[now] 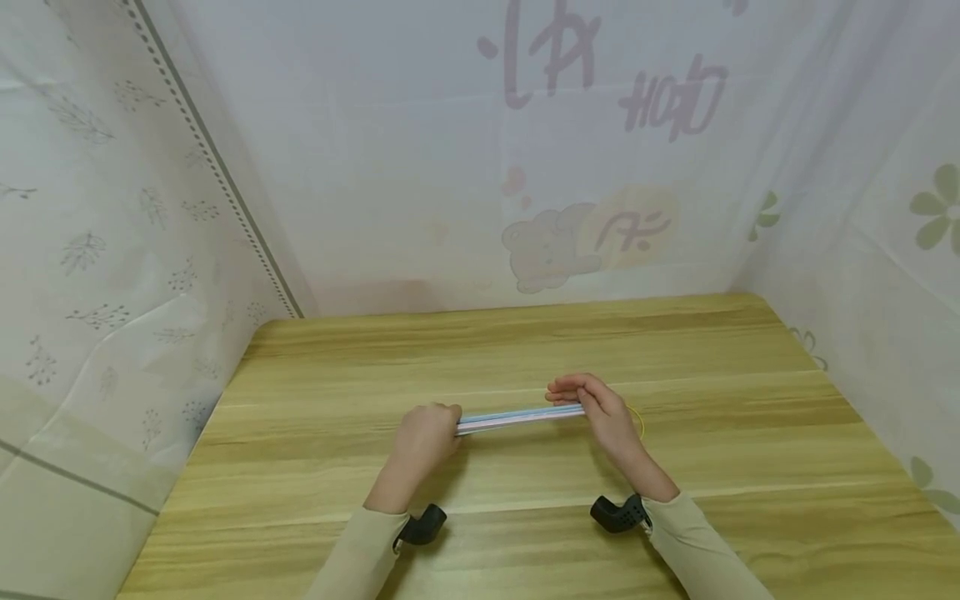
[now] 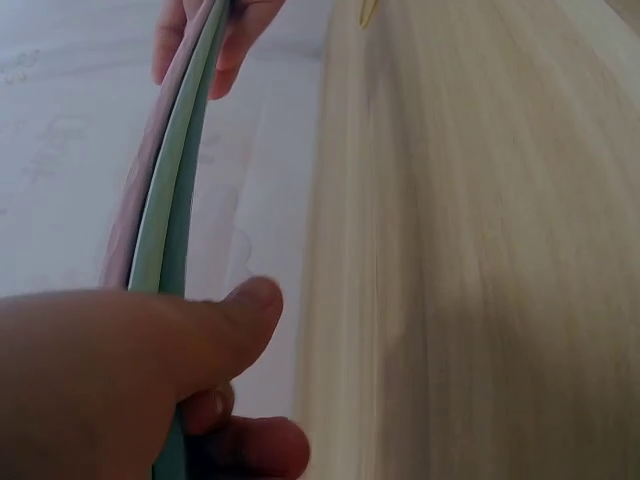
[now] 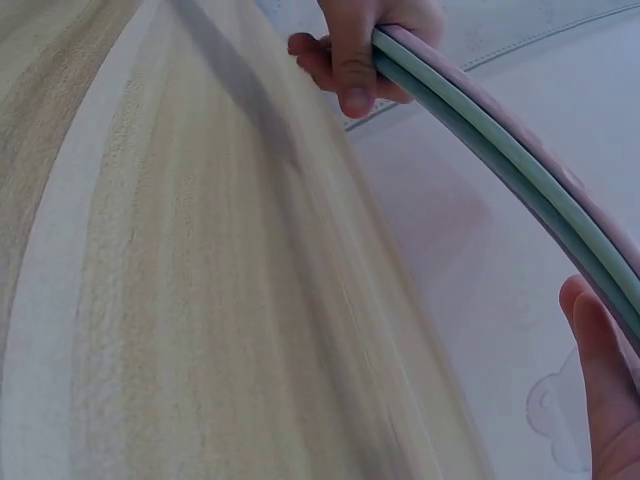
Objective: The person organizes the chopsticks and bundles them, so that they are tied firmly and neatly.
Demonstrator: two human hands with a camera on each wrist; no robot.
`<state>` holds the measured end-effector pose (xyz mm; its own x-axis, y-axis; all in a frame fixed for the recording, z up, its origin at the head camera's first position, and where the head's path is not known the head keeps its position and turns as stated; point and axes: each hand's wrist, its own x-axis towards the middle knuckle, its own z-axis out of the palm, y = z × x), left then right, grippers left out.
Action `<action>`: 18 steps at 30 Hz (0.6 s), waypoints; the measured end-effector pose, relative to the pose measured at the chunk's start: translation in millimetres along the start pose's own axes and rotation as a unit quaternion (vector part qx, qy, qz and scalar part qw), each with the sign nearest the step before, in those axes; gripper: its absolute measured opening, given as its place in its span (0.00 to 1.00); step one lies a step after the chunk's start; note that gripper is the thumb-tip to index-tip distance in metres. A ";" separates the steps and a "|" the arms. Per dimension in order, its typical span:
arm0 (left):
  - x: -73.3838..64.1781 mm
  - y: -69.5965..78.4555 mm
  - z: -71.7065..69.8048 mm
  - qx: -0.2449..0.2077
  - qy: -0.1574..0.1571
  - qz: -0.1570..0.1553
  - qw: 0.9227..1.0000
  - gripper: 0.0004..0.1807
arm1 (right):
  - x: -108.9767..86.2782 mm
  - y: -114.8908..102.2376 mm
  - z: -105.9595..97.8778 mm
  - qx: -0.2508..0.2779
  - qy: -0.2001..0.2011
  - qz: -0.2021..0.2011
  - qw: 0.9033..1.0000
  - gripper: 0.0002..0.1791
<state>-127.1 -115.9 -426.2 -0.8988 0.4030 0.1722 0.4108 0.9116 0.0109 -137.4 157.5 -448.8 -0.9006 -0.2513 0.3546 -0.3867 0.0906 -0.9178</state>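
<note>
Between the two hands stretches a bundle of long, thin pastel strips; their exact kind cannot be told. Pink, pale green and teal edges lie side by side in the wrist views. The left hand grips one end, its thumb and fingers curled round it in the left wrist view. At the other end the right hand holds the strips between thumb and fingers, with some fingers reaching out fairly straight. A thin yellow loop shows beside the right hand; what it is attached to is hidden.
A wood-grain table lies below the hands. Behind it and at both sides hangs pale printed cloth. Each wrist wears a black camera mount, the left one and the right one both above the table.
</note>
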 end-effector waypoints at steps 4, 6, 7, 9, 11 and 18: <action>-2.5 -1.5 0.6 0.032 -0.009 0.028 0.999 0.15 | -1.3 1.1 0.9 0.009 -0.004 -0.007 1.000 0.18; -3.1 -2.3 0.8 0.024 -0.010 0.034 0.999 0.14 | -1.7 0.9 1.5 0.010 -0.003 -0.012 1.000 0.18; -3.2 -2.5 0.6 0.014 -0.013 0.033 0.999 0.13 | -1.7 0.9 1.8 0.011 -0.003 -0.018 1.000 0.18; -2.9 -2.9 -0.3 -0.010 -0.020 0.029 0.999 0.12 | -1.1 1.2 1.7 0.011 -0.003 -0.037 0.999 0.18; -2.5 -3.2 -1.3 -0.031 -0.026 0.026 0.999 0.11 | -0.3 1.6 0.5 0.004 0.000 -0.047 0.999 0.17; -3.0 -2.8 0.1 -0.019 -0.005 0.049 0.999 0.13 | 5.3 -0.9 -6.7 -0.027 0.005 -0.033 0.999 0.19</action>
<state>-125.6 -119.7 -426.8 -0.8552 0.4917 0.1642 0.5028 0.8638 0.0323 -143.2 162.5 -444.9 -0.8749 -0.2493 0.4152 -0.4544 0.1262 -0.8818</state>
